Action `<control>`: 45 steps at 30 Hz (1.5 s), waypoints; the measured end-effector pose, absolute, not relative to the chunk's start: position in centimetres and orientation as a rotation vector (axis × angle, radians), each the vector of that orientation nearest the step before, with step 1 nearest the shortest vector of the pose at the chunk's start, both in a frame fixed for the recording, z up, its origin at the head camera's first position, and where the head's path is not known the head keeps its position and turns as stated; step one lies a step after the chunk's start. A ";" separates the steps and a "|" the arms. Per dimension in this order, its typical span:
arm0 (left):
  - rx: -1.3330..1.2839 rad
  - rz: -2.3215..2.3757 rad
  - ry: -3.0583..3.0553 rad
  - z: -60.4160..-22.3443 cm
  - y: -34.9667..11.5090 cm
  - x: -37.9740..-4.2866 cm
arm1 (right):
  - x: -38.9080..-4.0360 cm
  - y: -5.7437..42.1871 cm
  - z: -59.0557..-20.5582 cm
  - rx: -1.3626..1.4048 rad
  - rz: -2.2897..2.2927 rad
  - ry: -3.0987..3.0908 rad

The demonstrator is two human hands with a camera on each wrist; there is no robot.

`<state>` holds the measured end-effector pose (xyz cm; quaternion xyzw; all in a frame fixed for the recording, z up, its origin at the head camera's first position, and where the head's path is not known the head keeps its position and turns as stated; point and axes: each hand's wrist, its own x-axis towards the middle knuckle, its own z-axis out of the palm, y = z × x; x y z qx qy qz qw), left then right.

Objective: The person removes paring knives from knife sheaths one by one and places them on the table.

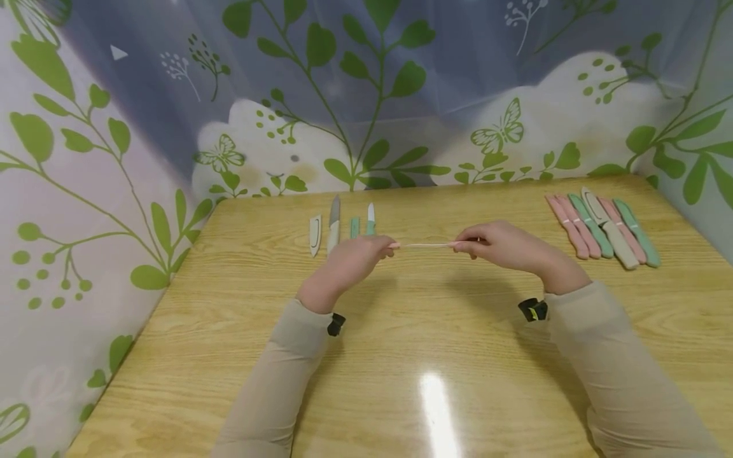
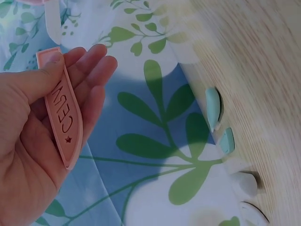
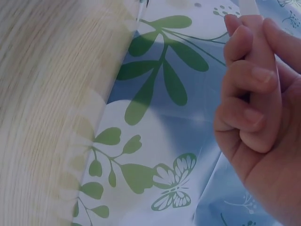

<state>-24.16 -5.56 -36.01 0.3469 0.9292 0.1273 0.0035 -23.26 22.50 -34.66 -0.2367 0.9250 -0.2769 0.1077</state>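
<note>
Above the middle of the table, my left hand [image 1: 352,264] pinches a pink knife sheath [image 2: 65,117] between thumb and fingers. Raised lettering and a small star mark its face in the left wrist view. My right hand [image 1: 509,247] grips the pink handle [image 3: 264,94] of a paring knife, its fingers curled round it. The knife's white blade [image 1: 426,245] points left, toward the sheath, and its tip is at the left hand's fingers. In the left wrist view the blade [image 2: 53,23] stands out of the sheath's open end, apart from it.
Behind my left hand lie a cream sheath [image 1: 315,235], a bare knife with a cream handle [image 1: 334,236], a green sheath [image 1: 355,227] and a small green-handled knife [image 1: 371,224]. Several sheathed pink, green and cream knives [image 1: 621,245] lie side by side at the right of the wooden table [image 1: 401,381].
</note>
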 end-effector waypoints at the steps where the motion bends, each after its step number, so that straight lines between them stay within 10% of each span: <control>1: 1.079 0.423 2.908 -36.0 -5.6 -24.2 | -23.3 22.6 -34.6 -0.690 -0.812 2.726; 37: 1.032 0.408 3.185 -35.9 -5.0 -26.1 | -25.1 22.3 -35.9 -0.471 -0.879 2.838; 45: 0.614 0.674 2.819 -35.2 -4.7 -30.4 | -28.7 19.7 -36.5 -0.192 -1.033 2.835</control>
